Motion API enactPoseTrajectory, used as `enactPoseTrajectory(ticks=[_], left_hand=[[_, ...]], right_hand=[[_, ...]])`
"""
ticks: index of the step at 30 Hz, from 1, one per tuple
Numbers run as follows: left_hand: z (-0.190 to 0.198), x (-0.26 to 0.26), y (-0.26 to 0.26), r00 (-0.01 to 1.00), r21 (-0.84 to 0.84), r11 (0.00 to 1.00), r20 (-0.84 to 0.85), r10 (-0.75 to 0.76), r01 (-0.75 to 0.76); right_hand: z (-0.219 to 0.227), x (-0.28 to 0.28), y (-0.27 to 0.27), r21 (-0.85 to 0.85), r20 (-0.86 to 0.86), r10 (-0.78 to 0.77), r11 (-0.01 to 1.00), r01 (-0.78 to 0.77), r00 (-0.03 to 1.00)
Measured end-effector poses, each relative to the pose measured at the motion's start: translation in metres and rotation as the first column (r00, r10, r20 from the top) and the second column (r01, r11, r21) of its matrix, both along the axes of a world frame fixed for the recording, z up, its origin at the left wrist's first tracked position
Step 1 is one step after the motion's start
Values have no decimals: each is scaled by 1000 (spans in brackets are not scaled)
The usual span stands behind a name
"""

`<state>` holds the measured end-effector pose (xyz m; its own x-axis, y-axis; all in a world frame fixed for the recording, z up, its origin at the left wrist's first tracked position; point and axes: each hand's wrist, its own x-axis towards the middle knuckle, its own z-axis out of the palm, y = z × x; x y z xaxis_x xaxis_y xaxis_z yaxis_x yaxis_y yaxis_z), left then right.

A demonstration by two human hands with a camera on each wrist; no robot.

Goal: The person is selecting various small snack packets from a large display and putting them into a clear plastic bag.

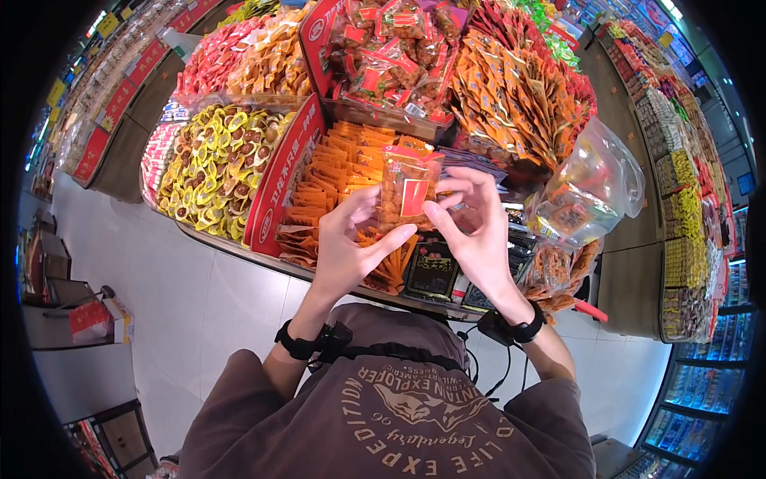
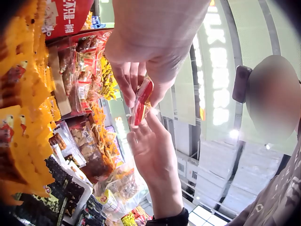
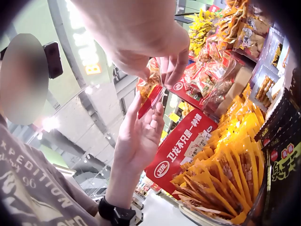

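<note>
Upright between both hands is a small clear snack packet [image 1: 408,172] with reddish-brown food inside and a red label on its front. My left hand [image 1: 347,243] pinches its left edge, thumb toward me and fingers behind. On the opposite edge my right hand [image 1: 479,219] pinches it with thumb and fingers. Seen from the left wrist, the packet [image 2: 143,99] is nearly edge-on, with fingertips at both sides. In the right wrist view its red strip [image 3: 150,100] shows between the hands. Below and behind it stand rows of orange packets [image 1: 339,160].
A clear plastic bag [image 1: 594,188] with packets inside rests on the display's right side. Black packets [image 1: 431,270] lie at the front edge. A red divider [image 1: 283,180] borders yellow-wrapped sweets [image 1: 223,164]. Similar red-labelled packets [image 1: 391,68] fill a raised box behind.
</note>
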<state>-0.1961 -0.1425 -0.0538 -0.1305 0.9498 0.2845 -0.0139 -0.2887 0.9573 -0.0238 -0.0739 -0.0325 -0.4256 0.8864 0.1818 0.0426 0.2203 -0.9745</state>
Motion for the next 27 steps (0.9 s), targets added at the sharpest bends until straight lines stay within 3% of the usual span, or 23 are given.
enactPoseTrajectory(ticks=[1, 5, 6, 8, 9, 11, 15, 18, 22, 27], left_hand=[[-2, 0, 0, 999, 16, 999, 14, 33, -33], [-6, 1, 0, 984, 32, 984, -29, 176, -175], [-5, 1, -1, 984, 32, 984, -29, 175, -174], [-1, 1, -3, 909, 82, 950, -278, 311, -300], [-2, 1, -1, 909, 82, 950, -278, 311, -300], [-2, -1, 3, 849, 317, 908, -365, 383, -273], [5, 5, -3, 850, 332, 929, -430, 304, -164], [2, 6, -3, 859, 374, 923, -439, 262, -91], [3, 5, -3, 846, 370, 903, -387, 366, -221], [1, -4, 0, 870, 292, 912, -317, 378, -290]], right_hand=[[2, -2, -2, 174, 22, -84, 982, 79, 996], [-3, 0, -2, 365, 41, -90, 929, 69, 995], [-2, 0, -3, 348, 92, -46, 937, 11, 995], [-2, -3, -6, 287, 88, 32, 956, -56, 996], [-2, -3, -8, 287, 88, 32, 956, -56, 996], [-3, -3, -10, 139, 40, 66, 988, -71, 997], [-16, -1, -6, -22, -78, 107, 994, -109, 991], [-9, -1, -3, -111, -227, 182, 971, -211, 957], [-4, 2, -2, -252, -240, 161, 942, -222, 957], [-3, 2, -5, -231, -231, 181, 944, -235, 956]])
